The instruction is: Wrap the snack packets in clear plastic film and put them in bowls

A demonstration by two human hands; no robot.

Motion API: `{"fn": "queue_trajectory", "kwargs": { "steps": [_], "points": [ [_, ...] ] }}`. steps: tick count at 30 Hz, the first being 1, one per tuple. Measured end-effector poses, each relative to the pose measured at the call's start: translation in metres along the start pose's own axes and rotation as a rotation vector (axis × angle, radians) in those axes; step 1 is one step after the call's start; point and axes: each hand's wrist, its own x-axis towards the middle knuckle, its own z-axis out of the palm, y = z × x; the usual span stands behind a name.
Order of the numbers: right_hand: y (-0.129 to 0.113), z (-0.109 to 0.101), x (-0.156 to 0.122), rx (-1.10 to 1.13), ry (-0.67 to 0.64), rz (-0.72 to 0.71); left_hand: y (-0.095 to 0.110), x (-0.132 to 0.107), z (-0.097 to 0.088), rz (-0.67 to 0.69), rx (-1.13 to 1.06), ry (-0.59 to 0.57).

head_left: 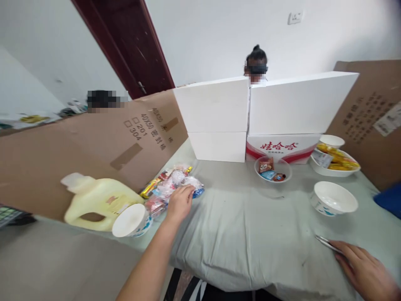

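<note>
My left hand (pixel 181 203) is at the pile of wrapped snacks (pixel 167 186) on the left of the table. Its fingers are closed at the edge of a clear and blue snack packet (pixel 198 192); the palm hides part of the grip. At the lower right, my right hand (pixel 365 267) is closed around slim metal tongs (pixel 327 242), whose tips point left just above or on the cloth. Beyond them stands a white paper bowl (pixel 335 198) with blue print. A clear plastic bowl (pixel 272 171) farther back holds a few small wrapped snacks.
A tipped paper bowl (pixel 131 221) and a pale yellow jug (pixel 103 200) stand left. White boxes (pixel 216 113) and cardboard panels (pixel 125 138) wall the table. A white tray (pixel 332 170) holds yellow packets. A blue object (pixel 390 200) sits far right. Two people's heads show behind the panels.
</note>
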Motion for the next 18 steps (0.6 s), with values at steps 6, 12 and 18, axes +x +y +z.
{"fn": "queue_trajectory", "kwargs": {
  "steps": [6, 12, 18],
  "points": [
    [-0.056, -0.016, 0.032, 0.101, -0.15, 0.016, 0.131, -0.058, 0.067, 0.255, -0.487, 0.067],
    [-0.156, -0.028, 0.057, 0.311, -0.328, -0.118, 0.176, -0.099, 0.103, 0.34, -0.561, -0.016],
    [-0.208, -0.034, 0.067, 0.22, -0.585, -0.349, 0.15, -0.111, 0.11, 0.228, -0.614, 0.093]
  ]
}}
